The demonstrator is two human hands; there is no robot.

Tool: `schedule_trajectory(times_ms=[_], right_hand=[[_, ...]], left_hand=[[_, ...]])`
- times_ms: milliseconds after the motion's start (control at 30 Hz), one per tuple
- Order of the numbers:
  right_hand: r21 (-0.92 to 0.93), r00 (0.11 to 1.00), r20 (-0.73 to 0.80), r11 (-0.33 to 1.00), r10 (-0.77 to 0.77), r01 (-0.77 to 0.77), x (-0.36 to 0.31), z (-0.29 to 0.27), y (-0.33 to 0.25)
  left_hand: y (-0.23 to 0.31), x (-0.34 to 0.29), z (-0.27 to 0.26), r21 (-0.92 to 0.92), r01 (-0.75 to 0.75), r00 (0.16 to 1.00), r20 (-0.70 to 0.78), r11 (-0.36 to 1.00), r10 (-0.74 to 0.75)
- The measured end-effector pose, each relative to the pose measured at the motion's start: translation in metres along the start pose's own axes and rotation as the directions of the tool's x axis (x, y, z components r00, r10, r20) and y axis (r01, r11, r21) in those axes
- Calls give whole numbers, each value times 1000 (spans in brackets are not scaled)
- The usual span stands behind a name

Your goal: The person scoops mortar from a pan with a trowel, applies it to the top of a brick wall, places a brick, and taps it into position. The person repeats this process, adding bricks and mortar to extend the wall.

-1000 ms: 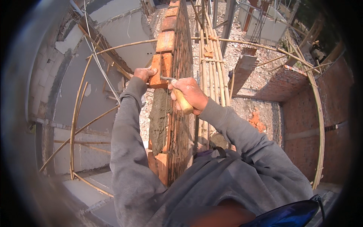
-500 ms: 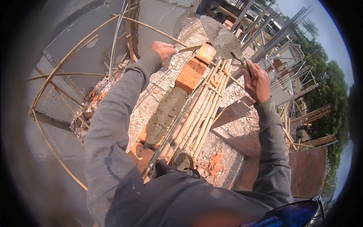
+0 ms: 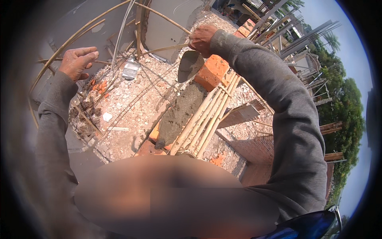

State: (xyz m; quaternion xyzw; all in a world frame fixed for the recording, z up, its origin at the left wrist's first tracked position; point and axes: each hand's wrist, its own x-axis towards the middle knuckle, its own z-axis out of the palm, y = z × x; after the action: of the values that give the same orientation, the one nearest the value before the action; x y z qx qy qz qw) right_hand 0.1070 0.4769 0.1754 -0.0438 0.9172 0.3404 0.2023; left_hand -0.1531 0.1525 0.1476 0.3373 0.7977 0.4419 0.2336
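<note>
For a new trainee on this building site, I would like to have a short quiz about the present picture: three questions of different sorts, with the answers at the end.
1. Open question: which tool does the person's right hand hold?
2. True or false: the person's left hand is raised and holds nothing.
3. Fill in the missing word: in the picture, the bed of grey mortar lies to the ____ of the bundle of bamboo poles.

Key: 1. A trowel, its blade showing below the hand. 2. True. 3. Left.
</note>
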Motion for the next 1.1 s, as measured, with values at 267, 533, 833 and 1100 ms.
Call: schedule_trajectory(times_ms=[267,533,833,1100], right_hand=[[418,979,-201,907,34,54,-18,-54,-25],[682,597,-490,706,635,-191,-155,-6,-82],[921,352,381,-319,855,-223,-305,133,-320],[273,-44,948,-876,315,-397,-348,176,-659]], left_hand=[[52,-75,-25,89,-189,980,-46,978,194],[155,-201,2,385,-787,615,550,482,565],[199,-290,126,45,-998,25,886,-32,464],[234,-338,252,-281,-956,-289,870,-79,399]])
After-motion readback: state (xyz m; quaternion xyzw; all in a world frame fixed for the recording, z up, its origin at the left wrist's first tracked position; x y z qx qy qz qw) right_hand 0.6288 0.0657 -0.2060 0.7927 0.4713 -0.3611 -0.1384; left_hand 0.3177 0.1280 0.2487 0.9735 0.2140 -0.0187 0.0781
